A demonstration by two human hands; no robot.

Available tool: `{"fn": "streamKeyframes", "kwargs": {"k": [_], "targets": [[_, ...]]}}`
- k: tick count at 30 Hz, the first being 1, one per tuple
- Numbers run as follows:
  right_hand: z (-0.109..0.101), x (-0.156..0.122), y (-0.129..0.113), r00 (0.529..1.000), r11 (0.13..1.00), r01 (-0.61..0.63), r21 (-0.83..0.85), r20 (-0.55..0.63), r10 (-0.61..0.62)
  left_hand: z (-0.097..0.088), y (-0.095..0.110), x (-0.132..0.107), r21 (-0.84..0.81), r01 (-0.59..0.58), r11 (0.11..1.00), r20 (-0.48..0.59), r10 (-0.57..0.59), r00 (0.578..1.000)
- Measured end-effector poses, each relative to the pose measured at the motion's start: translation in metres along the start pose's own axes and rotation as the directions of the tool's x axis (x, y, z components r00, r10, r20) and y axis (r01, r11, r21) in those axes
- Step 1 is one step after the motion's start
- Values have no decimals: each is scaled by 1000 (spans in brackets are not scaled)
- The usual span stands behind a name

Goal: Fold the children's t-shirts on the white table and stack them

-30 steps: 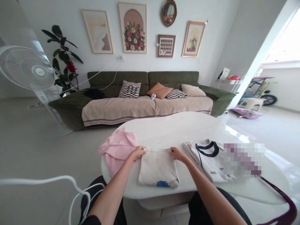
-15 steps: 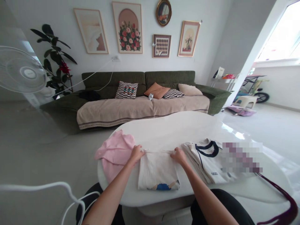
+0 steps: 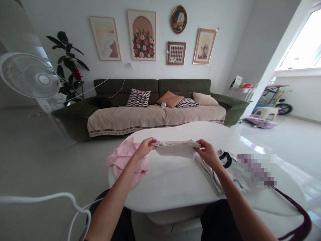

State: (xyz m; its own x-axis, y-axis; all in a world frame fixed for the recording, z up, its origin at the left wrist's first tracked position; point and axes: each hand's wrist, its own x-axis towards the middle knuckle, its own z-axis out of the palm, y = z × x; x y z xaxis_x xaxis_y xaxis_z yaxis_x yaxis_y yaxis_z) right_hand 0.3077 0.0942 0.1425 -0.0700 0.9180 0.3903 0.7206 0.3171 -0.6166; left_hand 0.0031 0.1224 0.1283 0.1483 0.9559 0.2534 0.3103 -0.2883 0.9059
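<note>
Between my two hands a folded white T-shirt (image 3: pixel 175 144) is held above the table, seen nearly edge-on. My left hand (image 3: pixel 147 147) pinches its left end; my right hand (image 3: pixel 205 150) grips the right end, thumb on top. Left of it, a crumpled pink garment (image 3: pixel 130 157) lies on the table, beneath and beside my left forearm. To the right rests a stack of folded white shirts (image 3: pixel 210 174), the top one with a dark navy collar; my right forearm hides part of it.
The white rounded table (image 3: pixel 165 190) stands before my knees. A purple strap (image 3: pixel 291 201) hangs over its right side, partly pixelated. A white cable (image 3: pixel 62 195) runs at lower left, below a fan (image 3: pixel 32 77). Behind the table is a green sofa (image 3: pixel 125 88) with cushions.
Both hands have lifted the folded white T-shirt off the table and away from me. Its printed front, flat on the table before, no longer shows. The view has shifted slightly.
</note>
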Motion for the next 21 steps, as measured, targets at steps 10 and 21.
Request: {"fn": "streamKeyframes", "kwargs": {"k": [10,21], "targets": [[46,-133,-14,832,965,261,23,502,-237,16,-40,-61,516,-56,855,190,-51,981],[80,-76,43,938,959,186,-216,330,-108,143,-27,-112,773,105,626,33,-206,978]]}}
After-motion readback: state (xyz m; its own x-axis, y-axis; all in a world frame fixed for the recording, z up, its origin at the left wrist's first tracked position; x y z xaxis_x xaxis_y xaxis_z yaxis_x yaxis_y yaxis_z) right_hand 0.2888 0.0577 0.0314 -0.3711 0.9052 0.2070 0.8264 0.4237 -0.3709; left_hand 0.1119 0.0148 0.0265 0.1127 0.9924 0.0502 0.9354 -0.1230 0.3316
